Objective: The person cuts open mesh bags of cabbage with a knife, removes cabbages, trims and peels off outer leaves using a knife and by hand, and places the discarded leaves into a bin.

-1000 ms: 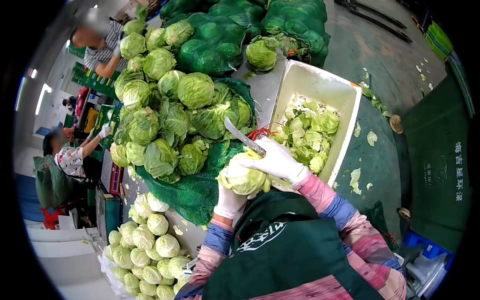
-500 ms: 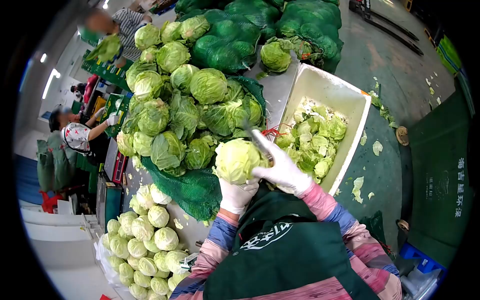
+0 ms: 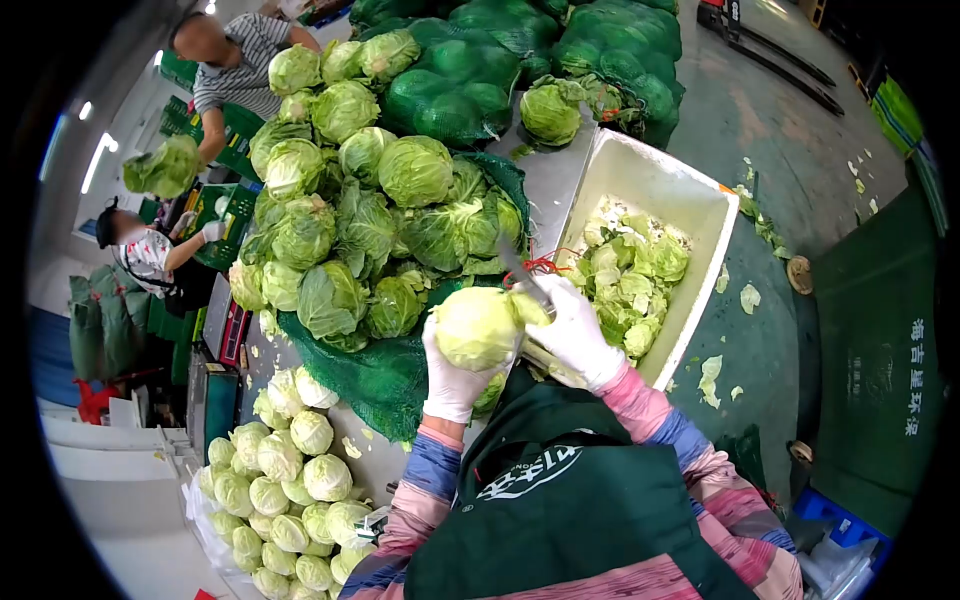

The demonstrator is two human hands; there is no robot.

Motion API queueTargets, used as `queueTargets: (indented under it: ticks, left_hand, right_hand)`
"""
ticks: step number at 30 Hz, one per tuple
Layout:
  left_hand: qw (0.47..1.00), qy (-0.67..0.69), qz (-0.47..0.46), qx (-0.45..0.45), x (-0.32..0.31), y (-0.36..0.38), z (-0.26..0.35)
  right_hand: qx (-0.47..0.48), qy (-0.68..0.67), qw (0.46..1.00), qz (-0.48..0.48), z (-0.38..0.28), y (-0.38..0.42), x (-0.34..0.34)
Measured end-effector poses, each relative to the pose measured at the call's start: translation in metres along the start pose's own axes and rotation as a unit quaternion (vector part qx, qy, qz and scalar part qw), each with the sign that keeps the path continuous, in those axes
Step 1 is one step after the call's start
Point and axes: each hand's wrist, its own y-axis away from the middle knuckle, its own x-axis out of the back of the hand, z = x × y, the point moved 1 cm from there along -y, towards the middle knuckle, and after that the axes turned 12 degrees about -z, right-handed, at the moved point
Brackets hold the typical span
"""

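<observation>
Beside white foam box (image 3: pixel 660 172), left edge: round pale-green cabbage (image 3: pixel 475 328), now barer, leaf (image 3: pixel 534 308) lifting.
White-gloved left hand (image 3: pixel 453 387): curled around cabbage.
White-gloved right hand (image 3: pixel 577 337): closed on steel-bladed knife (image 3: pixel 524 272).

Head camera: worn, facing forward and down, wide view
Apron (image 3: pixel 600 520): nearest, at bottom
Netted sacks (image 3: pixel 450 88): farther, top

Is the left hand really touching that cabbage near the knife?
Touching: the head view shows the left hand cupped against the cabbage, no gap visible.
</observation>
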Motion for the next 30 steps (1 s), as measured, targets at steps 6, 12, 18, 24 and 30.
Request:
queueTargets:
  ticks: [6,12,18,24,30]
  left_hand:
    - [0.929,0.350,-0.108,0.049,-0.009,0.006,0.002]
    - [0.988,0.143,-0.060,-0.026,-0.002,-0.004,-0.005]
    - [0.999,-0.019,-0.037,-0.025,0.018,-0.002,-0.012]
    - [0.979,-0.201,0.009,0.022,0.009,0.022,0.011]
    - [0.992,0.071,-0.032,0.095,0.037,0.022,-0.011]
  right_hand:
    - [-0.236,0.218,0.946,-0.041,0.082,0.040,0.001]
    - [-0.202,-0.170,0.963,-0.056,0.002,0.002,0.008]
    - [-0.183,-0.240,0.949,-0.088,0.011,-0.003,-0.012]
    - [-0.294,-0.598,0.743,-0.053,0.030,0.026,-0.018]
    - [-0.216,-0.546,0.807,-0.057,0.034,0.030,-0.003]
